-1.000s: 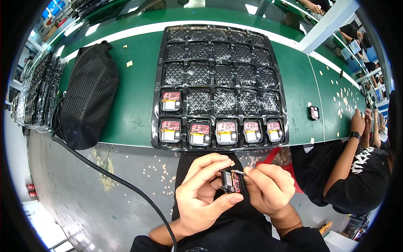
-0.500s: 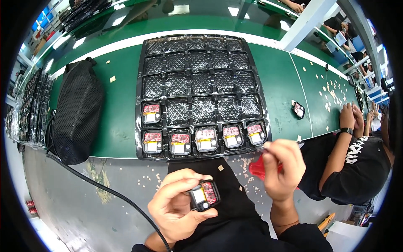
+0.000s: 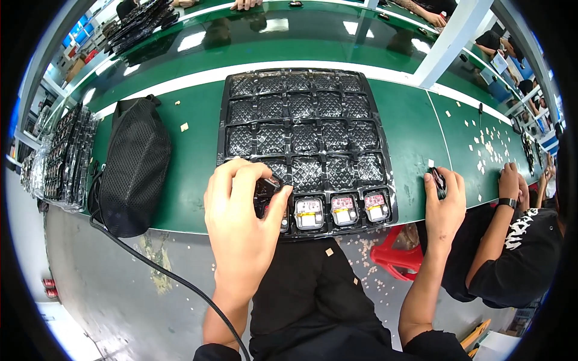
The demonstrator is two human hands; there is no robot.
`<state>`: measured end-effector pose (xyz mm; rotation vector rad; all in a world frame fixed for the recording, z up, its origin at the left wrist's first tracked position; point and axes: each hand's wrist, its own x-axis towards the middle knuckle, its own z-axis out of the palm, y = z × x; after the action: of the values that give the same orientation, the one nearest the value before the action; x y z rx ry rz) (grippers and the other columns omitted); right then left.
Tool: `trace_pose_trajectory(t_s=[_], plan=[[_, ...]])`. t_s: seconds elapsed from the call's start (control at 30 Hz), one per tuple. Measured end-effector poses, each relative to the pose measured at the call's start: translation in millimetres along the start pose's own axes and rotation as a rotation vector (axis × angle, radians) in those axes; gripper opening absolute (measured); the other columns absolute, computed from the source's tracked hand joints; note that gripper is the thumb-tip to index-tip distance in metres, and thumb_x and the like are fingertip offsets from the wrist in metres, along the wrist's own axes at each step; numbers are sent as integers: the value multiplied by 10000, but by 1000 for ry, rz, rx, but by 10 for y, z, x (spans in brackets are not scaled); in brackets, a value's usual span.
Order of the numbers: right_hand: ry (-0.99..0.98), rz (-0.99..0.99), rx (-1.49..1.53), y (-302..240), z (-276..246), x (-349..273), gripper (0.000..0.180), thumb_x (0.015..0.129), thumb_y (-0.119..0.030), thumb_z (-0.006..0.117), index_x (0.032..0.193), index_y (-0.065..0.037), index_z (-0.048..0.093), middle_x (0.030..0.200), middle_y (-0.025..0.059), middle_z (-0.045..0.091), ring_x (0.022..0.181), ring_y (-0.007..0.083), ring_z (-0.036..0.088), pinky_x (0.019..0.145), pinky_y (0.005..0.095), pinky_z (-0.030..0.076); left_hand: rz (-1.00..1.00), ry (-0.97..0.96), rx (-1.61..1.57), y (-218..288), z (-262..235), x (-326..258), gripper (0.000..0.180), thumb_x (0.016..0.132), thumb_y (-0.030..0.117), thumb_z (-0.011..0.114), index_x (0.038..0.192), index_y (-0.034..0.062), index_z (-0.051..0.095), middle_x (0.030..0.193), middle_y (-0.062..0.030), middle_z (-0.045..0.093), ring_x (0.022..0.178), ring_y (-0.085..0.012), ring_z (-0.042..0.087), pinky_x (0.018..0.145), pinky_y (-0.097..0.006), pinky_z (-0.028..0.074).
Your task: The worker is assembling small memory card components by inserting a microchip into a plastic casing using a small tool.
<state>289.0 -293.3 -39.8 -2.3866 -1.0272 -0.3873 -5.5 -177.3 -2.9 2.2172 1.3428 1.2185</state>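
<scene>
A black plastic tray [image 3: 307, 171] with a grid of textured pockets lies on the green bench. Over its near left part my left hand [image 3: 244, 210] pinches a small black device housing [image 3: 268, 186] between thumb and fingers. That hand hides the pockets beneath it. Along the near row, device housings with red circuit boards [image 3: 309, 213] sit in their pockets, one partly covered by my left thumb. To the right of the tray, my right hand [image 3: 446, 207] has its fingers closed around another small device housing [image 3: 438, 183] at the bench top.
A black mesh bag [image 3: 135, 168] lies left of the tray, near stacked trays [image 3: 63, 159]. A black cable [image 3: 174, 277] runs down past my left arm. Small pale chips [image 3: 490, 144] litter the bench at right. A co-worker [image 3: 521, 259] sits there, near a red stool [image 3: 400, 256].
My left hand has carried its device housing from over my lap up to the tray. My right hand has moved right and closed on the device housing lying on the bench.
</scene>
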Motion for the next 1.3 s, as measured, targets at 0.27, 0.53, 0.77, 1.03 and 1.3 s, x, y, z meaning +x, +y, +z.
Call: trace_pose_trajectory(t_s=[0.27, 0.53, 0.77, 1.03, 1.3], plan=[[21, 9, 9, -8, -7, -7, 312, 890, -302, 770, 1131, -115, 704, 1121, 107, 637, 951, 322, 689, 807, 422, 548, 18, -164, 241, 46, 56, -4, 270, 796, 214, 841, 996, 66, 736, 1053, -92, 634, 1134, -336, 593, 1065, -521, 392], [-1, 1, 97, 17, -41, -15, 319, 856, -214, 775, 1147, -105, 703, 1123, 121, 633, 943, 318, 688, 826, 412, 549, 24, -179, 306, 48, 39, -66, 211, 891, 149, 740, 1088, 75, 752, 1014, -79, 643, 1216, -338, 579, 1165, -590, 311], [0, -4, 99, 7, -45, -22, 322, 850, -206, 777, 1145, -99, 702, 1125, 120, 632, 953, 316, 685, 831, 416, 545, 115, -146, 301, 34, -1, -25, 184, 895, 129, 730, 1063, 60, 755, 934, -65, 652, 1133, -299, 605, 1154, -579, 328], [18, -82, 183, 90, -108, -35, 360, 810, -119, 803, 1155, -83, 703, 1128, 99, 623, 746, 196, 592, 668, 332, 491, 138, -172, 271, 35, 110, -3, 269, 853, 136, 770, 1105, 56, 722, 1019, -78, 663, 1145, -308, 596, 1140, -575, 346], [-245, -250, 888, -303, -472, -450, 667, 640, -46, 942, 1236, 16, 648, 1238, 151, 639, 514, 4, 295, 536, 176, 354, 257, -194, -444, 257, -36, -217, 345, 794, 86, 850, 1093, -15, 712, 1074, -165, 685, 1053, -315, 685, 925, -406, 554]])
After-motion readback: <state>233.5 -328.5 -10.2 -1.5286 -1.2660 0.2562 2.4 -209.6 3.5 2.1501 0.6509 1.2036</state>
